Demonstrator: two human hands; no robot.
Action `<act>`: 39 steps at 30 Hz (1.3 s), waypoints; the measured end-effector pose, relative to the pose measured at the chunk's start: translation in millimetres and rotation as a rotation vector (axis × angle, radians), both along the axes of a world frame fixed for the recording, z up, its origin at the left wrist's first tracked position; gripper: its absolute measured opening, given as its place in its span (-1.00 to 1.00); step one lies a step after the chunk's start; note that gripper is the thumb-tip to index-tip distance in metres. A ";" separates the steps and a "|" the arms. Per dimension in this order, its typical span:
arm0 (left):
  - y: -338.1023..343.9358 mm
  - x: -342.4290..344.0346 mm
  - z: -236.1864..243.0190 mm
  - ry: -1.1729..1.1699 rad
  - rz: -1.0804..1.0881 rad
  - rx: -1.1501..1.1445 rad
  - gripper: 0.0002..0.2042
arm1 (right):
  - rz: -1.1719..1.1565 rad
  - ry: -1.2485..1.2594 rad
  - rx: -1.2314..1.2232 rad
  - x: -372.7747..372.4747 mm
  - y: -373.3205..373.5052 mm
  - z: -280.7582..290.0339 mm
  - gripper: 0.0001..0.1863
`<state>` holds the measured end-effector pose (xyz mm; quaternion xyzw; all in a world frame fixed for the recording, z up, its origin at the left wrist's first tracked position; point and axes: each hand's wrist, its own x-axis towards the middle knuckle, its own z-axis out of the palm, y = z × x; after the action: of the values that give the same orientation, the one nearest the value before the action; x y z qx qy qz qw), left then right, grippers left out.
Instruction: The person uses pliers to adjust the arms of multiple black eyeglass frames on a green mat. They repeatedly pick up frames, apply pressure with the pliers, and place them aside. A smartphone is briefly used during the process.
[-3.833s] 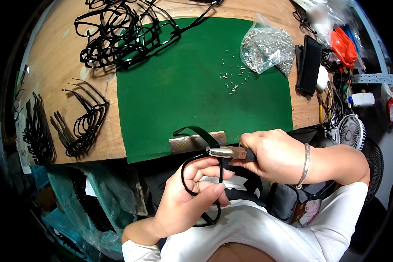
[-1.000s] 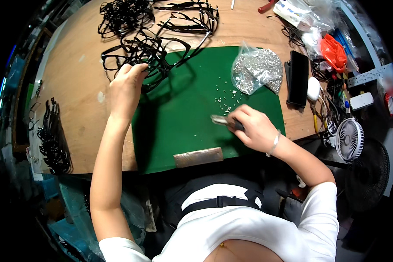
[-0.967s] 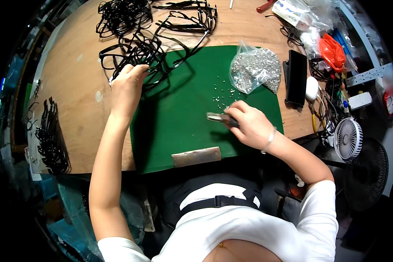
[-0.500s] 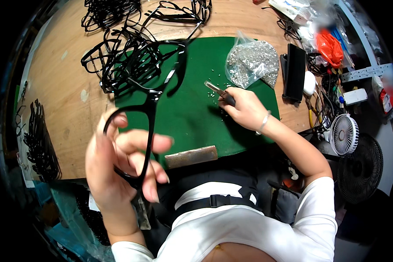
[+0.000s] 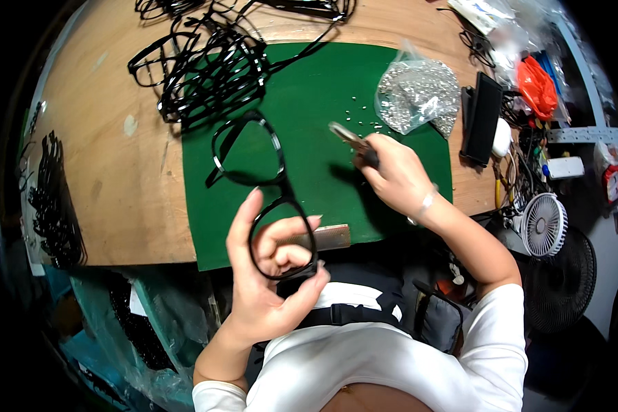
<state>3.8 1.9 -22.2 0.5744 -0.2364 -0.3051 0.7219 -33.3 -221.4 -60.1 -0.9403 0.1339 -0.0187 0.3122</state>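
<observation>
My left hand (image 5: 250, 305) is closed on the lower rim of a black eyeglass frame (image 5: 285, 189), held above the front of the green mat (image 5: 316, 89). Its two round openings show one above the other, and fingers are visible through the nearer one. In my right hand (image 5: 399, 175) are pliers (image 5: 351, 139), their metal jaws pointing to the upper left over the mat. Just past the jaws lie several tiny silver pieces (image 5: 362, 125). A clear plastic bag (image 5: 415, 96) full of such pieces rests beyond my right hand.
A tangled heap of black eyeglass frames (image 5: 220, 72) covers the mat's far left. More dark frames (image 5: 55, 206) lie at the table's left edge. A flat metal bar (image 5: 335, 237) sits at the mat's front. Right are a black case (image 5: 482, 120), cables and a white fan (image 5: 544, 225).
My left hand has moved right and down with the eyeglass frame, turning it. The right hand with the pliers has shifted slightly right. The whole view has tilted a little.
</observation>
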 end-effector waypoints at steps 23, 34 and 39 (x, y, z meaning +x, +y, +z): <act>-18.4 -7.1 9.4 0.014 -0.016 0.060 -0.18 | -0.038 0.274 1.394 -30.4 50.8 61.2 -0.83; -1.5 1.9 33.1 0.289 0.011 -0.005 -0.11 | 0.332 0.438 0.859 -50.2 36.3 79.3 -0.68; -0.1 2.7 33.1 0.278 0.006 0.035 -0.09 | 0.497 0.535 0.758 -35.5 41.9 92.1 -0.64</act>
<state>6.5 1.8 10.9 0.5398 -0.1273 -0.3837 0.7384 -68.8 -179.5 32.0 -0.7367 -0.0206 0.3462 0.5806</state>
